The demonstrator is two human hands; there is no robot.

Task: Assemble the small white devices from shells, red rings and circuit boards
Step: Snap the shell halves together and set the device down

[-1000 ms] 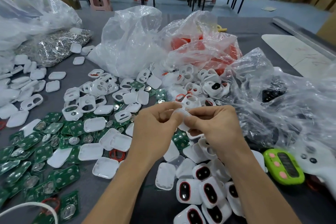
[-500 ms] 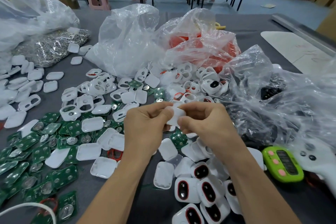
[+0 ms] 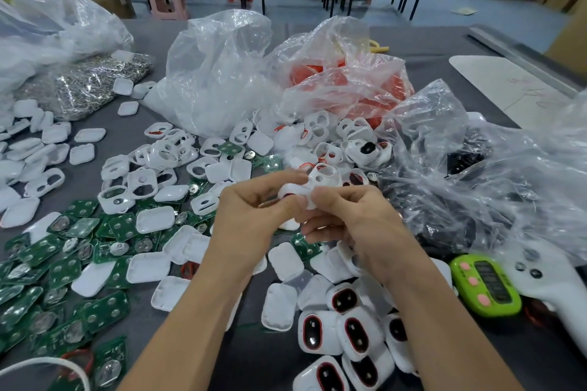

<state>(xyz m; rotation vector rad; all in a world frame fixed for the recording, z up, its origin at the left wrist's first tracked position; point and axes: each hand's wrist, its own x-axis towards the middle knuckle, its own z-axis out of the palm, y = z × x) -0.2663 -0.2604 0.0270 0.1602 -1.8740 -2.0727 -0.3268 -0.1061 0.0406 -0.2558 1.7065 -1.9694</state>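
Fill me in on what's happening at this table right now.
A person is putting together small white devices by hand. Both the left hand and the right hand pinch one white shell above the grey table, seemingly pressing its parts together. Green circuit boards and loose shell halves lie spread to the left. Finished devices with red-ringed dark windows are piled near the right forearm. A clear bag of red rings sits behind.
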